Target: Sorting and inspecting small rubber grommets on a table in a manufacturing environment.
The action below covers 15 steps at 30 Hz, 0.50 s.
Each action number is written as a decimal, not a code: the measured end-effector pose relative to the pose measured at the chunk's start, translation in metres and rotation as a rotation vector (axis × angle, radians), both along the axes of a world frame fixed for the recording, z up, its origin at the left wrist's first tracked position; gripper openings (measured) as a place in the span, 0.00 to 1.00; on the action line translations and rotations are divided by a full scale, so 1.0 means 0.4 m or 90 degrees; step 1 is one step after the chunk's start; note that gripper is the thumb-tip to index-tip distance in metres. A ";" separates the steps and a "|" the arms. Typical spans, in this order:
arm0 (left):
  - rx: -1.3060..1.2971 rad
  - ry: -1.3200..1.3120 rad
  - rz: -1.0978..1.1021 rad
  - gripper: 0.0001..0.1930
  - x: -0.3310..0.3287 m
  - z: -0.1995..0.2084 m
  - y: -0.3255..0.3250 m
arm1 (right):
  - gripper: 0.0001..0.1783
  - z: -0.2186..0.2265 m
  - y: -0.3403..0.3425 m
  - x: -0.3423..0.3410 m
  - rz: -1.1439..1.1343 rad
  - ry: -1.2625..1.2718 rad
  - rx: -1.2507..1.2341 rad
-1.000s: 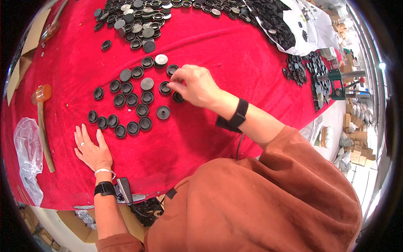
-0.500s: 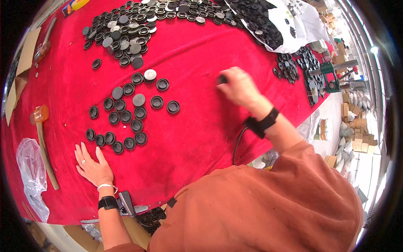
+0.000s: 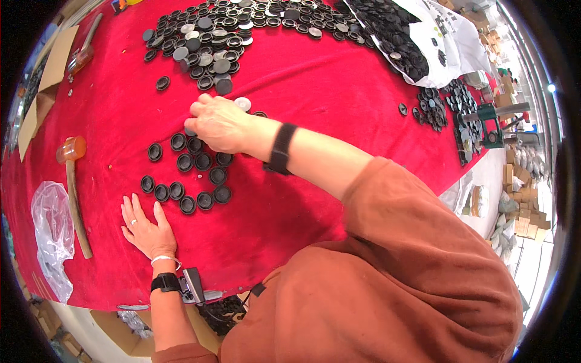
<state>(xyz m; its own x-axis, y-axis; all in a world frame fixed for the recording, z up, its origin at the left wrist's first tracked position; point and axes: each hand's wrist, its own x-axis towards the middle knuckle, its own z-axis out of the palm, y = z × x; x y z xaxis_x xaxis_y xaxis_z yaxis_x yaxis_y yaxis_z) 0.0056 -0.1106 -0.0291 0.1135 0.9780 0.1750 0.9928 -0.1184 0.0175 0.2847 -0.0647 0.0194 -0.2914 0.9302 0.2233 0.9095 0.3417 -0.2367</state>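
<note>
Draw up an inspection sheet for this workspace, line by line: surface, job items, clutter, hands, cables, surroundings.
Surface: red cloth, slightly creased.
Job items: small black round caps in a loose group between the hands; a larger heap of black and grey caps beyond.
Clutter: mallet and clear plastic bag at left; white sack with black parts at far right.
Hands: left hand flat on the cloth, fingers spread; right hand over the group's far side, its grip hidden.
Cables: nothing clearly seen.
Surroundings: green metal fixture at the right edge; cardboard boxes beyond it.
</note>
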 end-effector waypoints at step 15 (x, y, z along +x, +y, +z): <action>-0.009 0.002 0.013 0.28 0.002 0.017 -0.004 | 0.13 0.023 -0.013 0.042 -0.035 0.111 -0.104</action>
